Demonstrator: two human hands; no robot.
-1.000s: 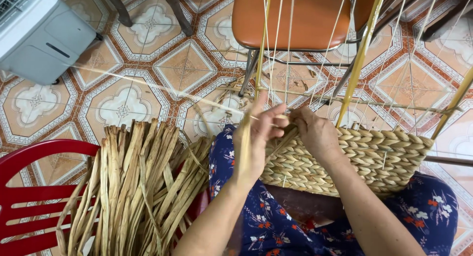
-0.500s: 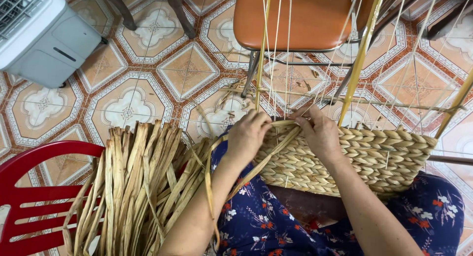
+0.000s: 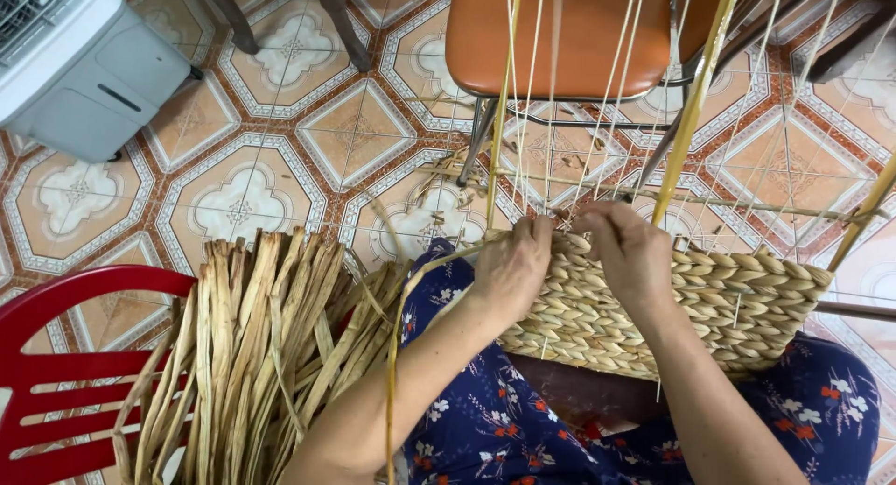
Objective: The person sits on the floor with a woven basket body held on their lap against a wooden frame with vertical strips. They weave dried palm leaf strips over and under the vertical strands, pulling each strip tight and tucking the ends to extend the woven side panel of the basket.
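At your left, a bundle of dried reeds (image 3: 252,354) rests against the red chair (image 3: 65,373). Your left hand (image 3: 511,266) pinches a long reed strand (image 3: 397,354) at the rim of the woven basket (image 3: 709,308) on your lap; your right hand (image 3: 630,252) presses curled fingers onto that rim beside the upright stakes (image 3: 532,102).

woven mat (image 3: 691,308) on lap | reed bundle (image 3: 252,354) left | chair (image 3: 569,32) beyond

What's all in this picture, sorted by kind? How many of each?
Hands: 2, left hand and right hand, both on the woven basket
Woven basket: 1
Bundle of dried strips: 1
Chairs: 2, red chair and orange chair
Grey fan unit: 1
Total: 7
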